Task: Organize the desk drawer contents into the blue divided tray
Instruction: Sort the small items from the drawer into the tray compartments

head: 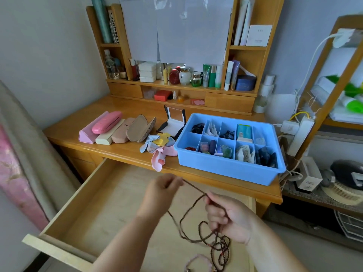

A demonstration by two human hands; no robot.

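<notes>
Currently the beaded cord (pixel 196 199) spans both my hands above the open drawer (pixel 110 197): left hand (pixel 164 190) pinches one end, right hand (pixel 227 218) grips its middle. Light, limp, tangle-prone; best gathered by its loops. Blue divided tray (pixel 227 167) sits near the table (pixel 125 152) edge, approach unobstructed.

The bead string (pixel 220 244) runs off the bottom edge, so no idea how long it is. Its upper end vanishes inside the left hand (pixel 163 190), which is motion-blurred. Stuff in the blue tray (pixel 225 165) is too small to name, mostly dark lumps. The front wall hides the bottoms of the near compartments.
</notes>
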